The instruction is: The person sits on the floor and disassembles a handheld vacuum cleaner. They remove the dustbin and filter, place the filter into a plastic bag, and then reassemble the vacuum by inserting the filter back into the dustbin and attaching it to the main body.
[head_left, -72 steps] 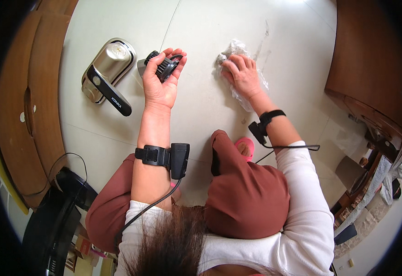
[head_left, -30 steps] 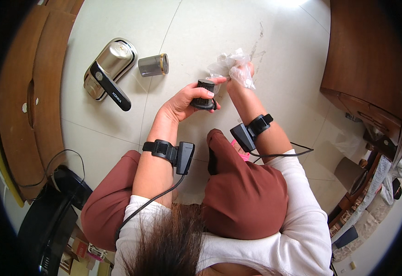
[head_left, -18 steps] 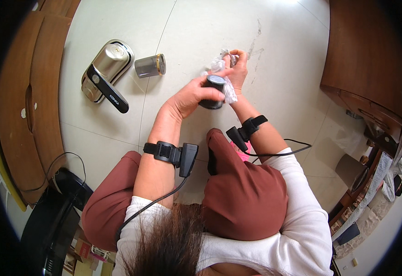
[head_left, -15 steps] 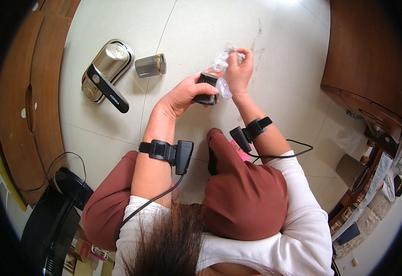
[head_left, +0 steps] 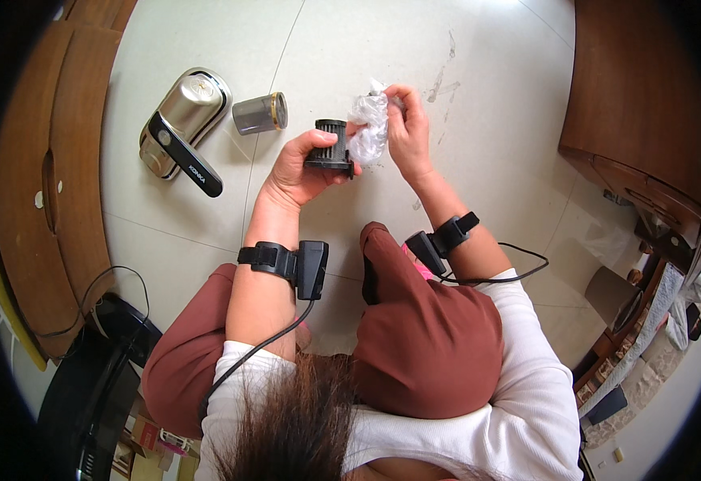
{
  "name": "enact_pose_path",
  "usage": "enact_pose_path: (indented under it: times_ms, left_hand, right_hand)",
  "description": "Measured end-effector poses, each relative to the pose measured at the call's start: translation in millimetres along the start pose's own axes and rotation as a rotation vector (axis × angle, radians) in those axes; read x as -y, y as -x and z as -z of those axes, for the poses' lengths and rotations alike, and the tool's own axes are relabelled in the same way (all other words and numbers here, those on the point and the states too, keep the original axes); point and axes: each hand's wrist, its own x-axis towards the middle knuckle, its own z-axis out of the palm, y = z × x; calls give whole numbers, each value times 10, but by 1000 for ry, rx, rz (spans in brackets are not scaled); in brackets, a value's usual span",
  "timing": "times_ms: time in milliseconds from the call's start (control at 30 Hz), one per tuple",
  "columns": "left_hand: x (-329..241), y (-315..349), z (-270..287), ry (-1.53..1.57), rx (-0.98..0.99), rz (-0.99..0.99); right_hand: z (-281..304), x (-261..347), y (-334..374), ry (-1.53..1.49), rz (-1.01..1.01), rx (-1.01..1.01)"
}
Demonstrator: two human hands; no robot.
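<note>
In the head view the person sits on a pale tiled floor [head_left: 206,240] with both hands raised in front of the knees. The left hand [head_left: 298,168] has its fingers [head_left: 309,140] closed around a small black ribbed filter [head_left: 330,147], holding it upright above the floor, thumb on the near side and fingers wrapped over the top edge. The right hand [head_left: 407,132] is just beside it, its fingers [head_left: 391,108] pinched on a crumpled clear plastic wrap [head_left: 368,128] that touches the right side of the filter. Each wrist carries a black strap with a small black box and a cable. On the floor to the left, well apart from the hands, lies a silver handheld vacuum body with a black handle [head_left: 180,128], and just beside it on its side a small grey mesh cup with a gold rim [head_left: 259,115]. Brown wooden furniture [head_left: 38,160] runs along the left edge and another brown cabinet [head_left: 631,104] stands at the right.
</note>
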Motion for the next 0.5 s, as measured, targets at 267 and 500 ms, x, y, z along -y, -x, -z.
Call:
enact_pose_path:
  times_ms: [267,500]
  left_hand:
    - [42,39,131,18,33,7]
    - [18,42,107,-42,56,18]
  right_hand:
    - [186,210,227,540,383,300]
    - [203,-152,228,861,591,354]
